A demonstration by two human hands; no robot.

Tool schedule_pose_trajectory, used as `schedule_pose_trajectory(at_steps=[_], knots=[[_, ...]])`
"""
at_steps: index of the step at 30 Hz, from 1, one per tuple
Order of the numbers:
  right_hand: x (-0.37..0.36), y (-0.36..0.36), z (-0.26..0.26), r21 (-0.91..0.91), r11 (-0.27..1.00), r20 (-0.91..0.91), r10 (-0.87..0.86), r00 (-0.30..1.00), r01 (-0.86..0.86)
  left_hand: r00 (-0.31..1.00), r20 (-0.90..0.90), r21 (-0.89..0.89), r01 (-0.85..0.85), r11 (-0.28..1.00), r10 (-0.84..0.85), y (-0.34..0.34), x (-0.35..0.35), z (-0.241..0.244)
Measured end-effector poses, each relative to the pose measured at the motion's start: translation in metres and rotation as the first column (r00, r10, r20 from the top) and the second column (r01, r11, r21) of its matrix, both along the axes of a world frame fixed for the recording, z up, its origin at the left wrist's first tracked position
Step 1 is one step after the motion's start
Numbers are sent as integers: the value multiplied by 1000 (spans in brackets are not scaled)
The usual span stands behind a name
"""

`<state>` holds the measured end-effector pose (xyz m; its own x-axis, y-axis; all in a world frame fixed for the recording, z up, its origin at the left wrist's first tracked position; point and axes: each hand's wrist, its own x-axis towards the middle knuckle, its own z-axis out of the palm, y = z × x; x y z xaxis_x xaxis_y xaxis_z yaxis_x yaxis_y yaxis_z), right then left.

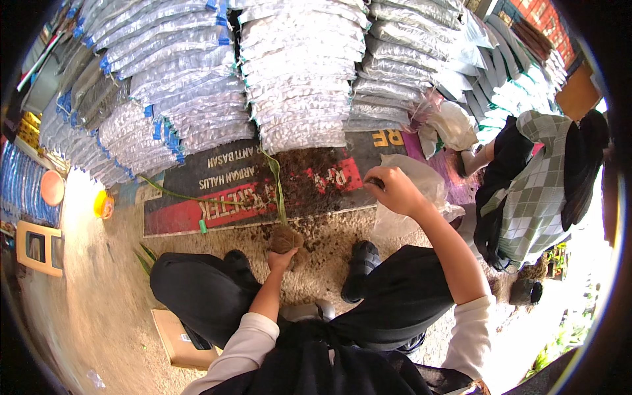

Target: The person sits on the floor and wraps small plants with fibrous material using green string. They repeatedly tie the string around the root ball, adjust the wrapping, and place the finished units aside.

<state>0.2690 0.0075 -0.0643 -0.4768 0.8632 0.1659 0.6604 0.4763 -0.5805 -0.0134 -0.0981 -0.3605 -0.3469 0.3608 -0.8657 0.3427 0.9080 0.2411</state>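
Between my knees, my left hand [282, 258] grips a brown fibrous ball [286, 240], which looks like a coir root ball or a coconut husk. A long green strap leaf [278, 182] rises from the top of it. My right hand [397, 191] is raised over a translucent plastic bag [417, 173], its fingers curled. Something dark shows between thumb and fingers; whether it is soil or shadow is unclear. Dark soil [303, 173] lies scattered over a printed sheet [173, 212] in front of me. Another narrow leaf [187, 195] rests on that sheet.
Tall stacks of plastic sacks with white pebbles [301, 74] rise beyond the sheet. A person [533, 187] in checked clothing is close on the right. Near them stands a black pot [526, 292]. A cardboard box [173, 340] and a plastic stool [39, 248] are on the left.
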Motion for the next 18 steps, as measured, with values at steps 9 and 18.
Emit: schedule_pose_trajectory(at_steps=[9,18], knots=[[2,3,13,63,998,20,-6,1000,5,915,288,142,-333,932,282,5,46,56],[13,27,24,108,982,-126,-138,982,152,437,895,185,-545,818,89,-2,51,205]])
